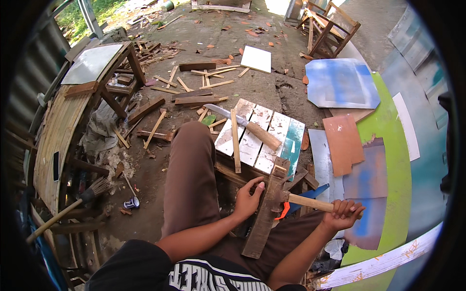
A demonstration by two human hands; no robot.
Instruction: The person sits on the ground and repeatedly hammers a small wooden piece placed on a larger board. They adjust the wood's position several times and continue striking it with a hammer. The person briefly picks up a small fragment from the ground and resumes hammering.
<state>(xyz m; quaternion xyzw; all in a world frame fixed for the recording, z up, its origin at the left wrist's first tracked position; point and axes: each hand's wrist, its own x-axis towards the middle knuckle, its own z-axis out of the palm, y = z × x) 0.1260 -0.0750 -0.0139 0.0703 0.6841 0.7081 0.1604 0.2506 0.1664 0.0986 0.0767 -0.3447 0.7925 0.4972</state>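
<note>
Our right hand (342,213) grips a wooden-handled hammer (308,200); our left hand (248,200) half-curls. Beyond them lie a white-green slatted wooden tabletop (279,127) and grey concrete (262,89).

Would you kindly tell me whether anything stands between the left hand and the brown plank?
Nothing visible does: the left hand sits close beside the brown plank, though whether they touch is hard to tell.

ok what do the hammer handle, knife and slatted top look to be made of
Hammer handle: probably bare wood; pale tan, no paint visible.
Knife: blade apparently metal, going by its grey colour; grip likely unfinished wood, tan and thick.
Slatted top: probably wooden planks, painted white and green, the white scuffed with brown.
</note>
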